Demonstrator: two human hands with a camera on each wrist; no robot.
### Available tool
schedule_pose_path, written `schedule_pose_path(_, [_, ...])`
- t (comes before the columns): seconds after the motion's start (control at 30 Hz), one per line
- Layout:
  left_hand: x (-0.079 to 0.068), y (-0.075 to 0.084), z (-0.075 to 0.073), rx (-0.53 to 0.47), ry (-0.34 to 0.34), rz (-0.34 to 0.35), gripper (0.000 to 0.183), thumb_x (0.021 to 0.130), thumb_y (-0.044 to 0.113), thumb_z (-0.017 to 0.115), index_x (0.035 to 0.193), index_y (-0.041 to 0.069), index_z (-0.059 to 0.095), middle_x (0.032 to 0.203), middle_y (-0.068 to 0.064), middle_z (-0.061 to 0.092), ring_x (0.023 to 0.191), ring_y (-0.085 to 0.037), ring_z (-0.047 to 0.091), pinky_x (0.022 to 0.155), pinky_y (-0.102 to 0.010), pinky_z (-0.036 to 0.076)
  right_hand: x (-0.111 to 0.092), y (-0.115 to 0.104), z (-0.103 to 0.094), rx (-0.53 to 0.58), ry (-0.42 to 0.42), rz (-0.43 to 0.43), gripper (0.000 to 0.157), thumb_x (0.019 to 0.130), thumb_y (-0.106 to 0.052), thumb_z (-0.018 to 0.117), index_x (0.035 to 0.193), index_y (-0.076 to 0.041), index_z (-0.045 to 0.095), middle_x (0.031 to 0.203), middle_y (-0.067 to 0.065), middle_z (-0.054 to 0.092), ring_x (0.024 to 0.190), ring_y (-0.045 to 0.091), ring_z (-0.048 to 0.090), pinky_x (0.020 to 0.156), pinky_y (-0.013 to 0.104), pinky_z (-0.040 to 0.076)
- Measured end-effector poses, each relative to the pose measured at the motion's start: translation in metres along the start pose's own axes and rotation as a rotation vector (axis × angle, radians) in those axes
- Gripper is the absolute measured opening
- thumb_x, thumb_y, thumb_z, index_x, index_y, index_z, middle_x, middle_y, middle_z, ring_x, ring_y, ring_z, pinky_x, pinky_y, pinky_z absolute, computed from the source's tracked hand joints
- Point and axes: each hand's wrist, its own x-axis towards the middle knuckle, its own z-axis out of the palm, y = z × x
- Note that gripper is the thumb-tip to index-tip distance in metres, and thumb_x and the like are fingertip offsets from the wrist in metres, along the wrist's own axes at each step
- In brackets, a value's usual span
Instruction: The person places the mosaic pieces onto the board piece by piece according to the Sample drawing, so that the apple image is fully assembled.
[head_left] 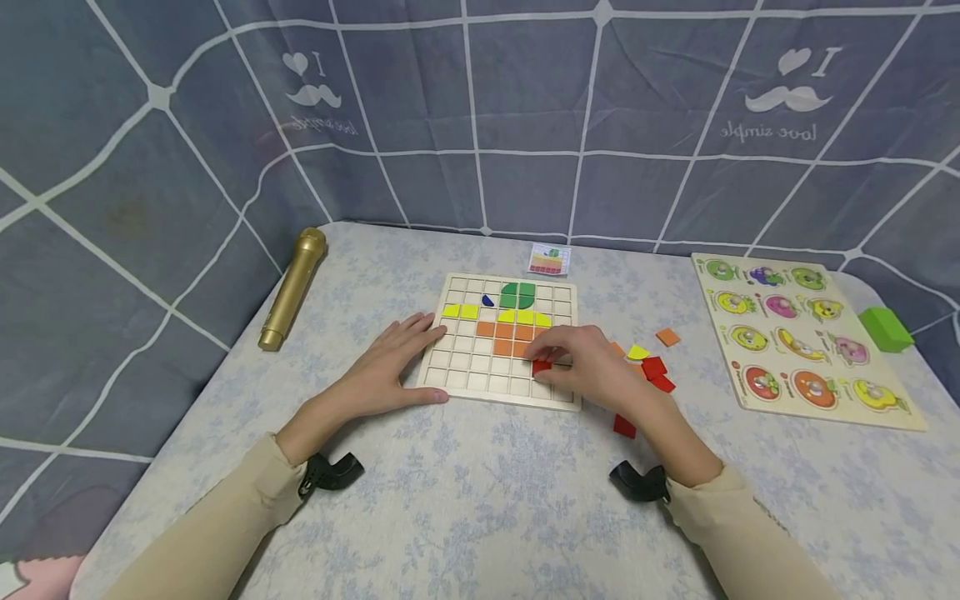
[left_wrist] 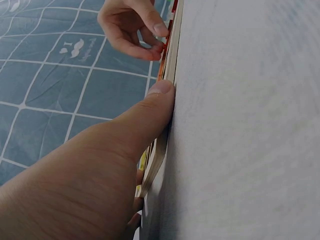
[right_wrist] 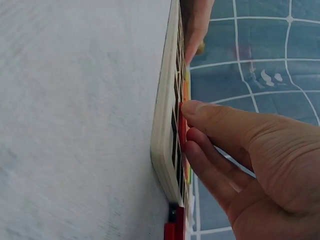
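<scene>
A wooden grid board point(head_left: 468, 383) lies on the table, with green, yellow, orange and dark blue pieces set in several of its cells. My left hand point(head_left: 390, 367) rests against the board's left side, fingers spread straight and the thumb point(left_wrist: 161, 90) on its near edge. Over the board's right part, my right hand point(head_left: 592, 362) pinches a red square tile point(right_wrist: 182, 125) between thumb and fingertips, low at the grid's surface. Whether the tile sits fully in a cell is hard to tell. Loose red tiles point(head_left: 654, 367) lie just right of the board, partly behind the right wrist.
Behind the board lies a small picture card point(head_left: 549, 260). A gold microphone point(head_left: 294, 287) is at the left. At the right are a fruit puzzle board point(head_left: 810, 342) and a green block point(head_left: 886, 330). An orange tile point(head_left: 667, 337) and a yellow piece point(head_left: 638, 352) lie near the red ones.
</scene>
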Motion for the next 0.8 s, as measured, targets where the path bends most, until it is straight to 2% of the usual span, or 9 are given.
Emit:
schedule_pose_path(0.17, [0.000, -0.001, 0.001, 0.009, 0.001, 0.004, 0.103, 0.085, 0.056, 0.083, 0.166, 0.013, 0.036, 0.176, -0.012, 0.021, 0.165, -0.031, 0.012, 0.136, -0.049, 0.007, 0.000, 0.003, -0.009, 0.028, 0.027, 0.025, 0.021, 0.090, -0.003, 0.083, 0.109, -0.010, 0.080, 0.107, 0.002, 0.078, 0.095, 0.018, 0.072, 0.088, 0.039, 0.065])
schedule_pose_path(0.37, [0.000, -0.001, 0.001, 0.010, 0.006, 0.011, 0.102, 0.085, 0.056, 0.083, 0.165, 0.013, 0.036, 0.176, -0.012, 0.022, 0.165, -0.032, 0.013, 0.136, -0.050, 0.007, -0.008, 0.013, -0.031, -0.028, 0.041, 0.164, 0.022, 0.092, -0.008, 0.082, 0.113, -0.009, 0.079, 0.106, 0.004, 0.078, 0.097, 0.020, 0.072, 0.091, 0.044, 0.065])
schedule_pose_path(0.53, [0.000, -0.001, 0.002, 0.009, 0.008, 0.014, 0.102, 0.085, 0.056, 0.083, 0.165, 0.013, 0.037, 0.176, -0.013, 0.022, 0.165, -0.033, 0.013, 0.136, -0.051, 0.007, -0.015, 0.024, -0.048, -0.062, 0.008, 0.260, 0.026, 0.091, -0.014, 0.083, 0.116, -0.009, 0.079, 0.104, 0.005, 0.077, 0.098, 0.024, 0.071, 0.091, 0.046, 0.065])
schedule_pose_path(0.8, [0.000, -0.002, 0.003, 0.015, 0.012, 0.018, 0.102, 0.086, 0.055, 0.084, 0.166, 0.013, 0.036, 0.176, -0.013, 0.021, 0.165, -0.034, 0.013, 0.136, -0.052, 0.007, -0.018, 0.033, -0.053, -0.126, -0.081, 0.266, 0.029, 0.087, -0.012, 0.086, 0.116, -0.011, 0.079, 0.103, 0.004, 0.076, 0.095, 0.024, 0.068, 0.089, 0.045, 0.064])
